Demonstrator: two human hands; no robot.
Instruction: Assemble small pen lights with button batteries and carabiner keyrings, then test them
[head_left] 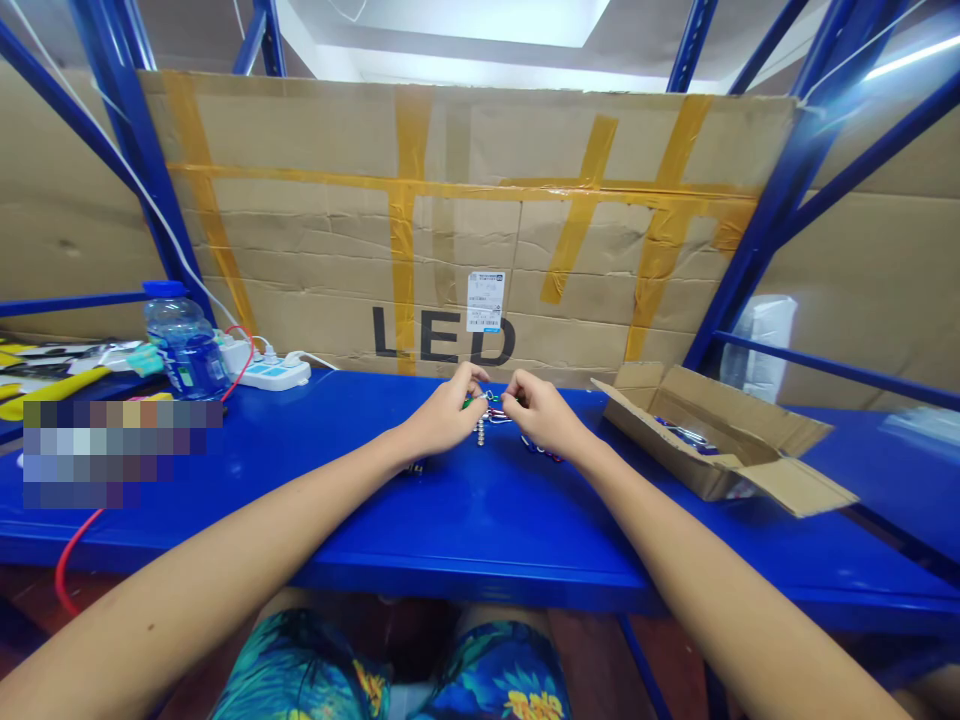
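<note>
Above the blue tabletop [480,520] my left hand [448,412] and my right hand [546,412] face each other, fingertips a short gap apart. Both have thumb and forefinger pinched together around small shiny metal pieces, with green parts and a silver ring [490,396] between them. Below my left fingers hangs a short silver beaded strand [481,432]. Beside my right hand lie small red and blue pieces [541,449], partly hidden by it. Exactly what each fingertip grips is too small to make out.
To the right stands an open cardboard box [652,445] with small metallic items [686,436] inside. A blue-capped bottle [184,345] and a white power strip [274,374] are at the left. A large taped cardboard panel [322,250] closes off the back, between blue rack posts.
</note>
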